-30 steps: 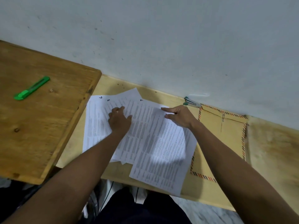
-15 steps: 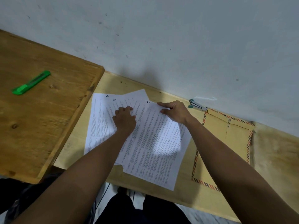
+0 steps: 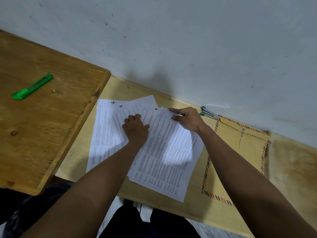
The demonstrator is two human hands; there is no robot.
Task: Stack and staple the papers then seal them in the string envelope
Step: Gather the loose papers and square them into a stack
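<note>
Fingers (image 3: 133, 118) of our left hand (image 3: 136, 129) lie bent at the knuckles, pressing down on the fanned papers (image 3: 154, 145) and pinning the middle sheets to the tabletop (image 3: 193, 210); whether they curl round any edge we cannot tell. Our right hand (image 3: 187, 119) holds the top sheet (image 3: 171, 155) at its far corner, forefinger stretched along the far edge and thumb tucked against the sheet, which looks like a light pinch.

What the next move turns on, as we judge it, is the skew between the sheets. The top sheet lies to the right of the left fingers, its long axis running from the far edge back toward us and slanting rightward at the near end, while the sheets beneath fan away to the left. To square the stack, the top sheet has to swing and slide leftward over the others. The right hand is already on it and is the nearer one for that; the left serves as the anchor.

The stapler (image 3: 208, 114) sits by the wall just beyond the right hand, and the envelope (image 3: 240, 155) lies flat to the right of the papers, its long axis roughly matching theirs, its string clasp at the far end. Both are on the right hand's side.

Handwritten numbers mark the far corners: "6", "5", and one more that could be a "7" or a "9". The printed text is too small to read. A green box cutter (image 3: 31, 87) rests on the darker table (image 3: 51, 134) to the left, well apart.
</note>
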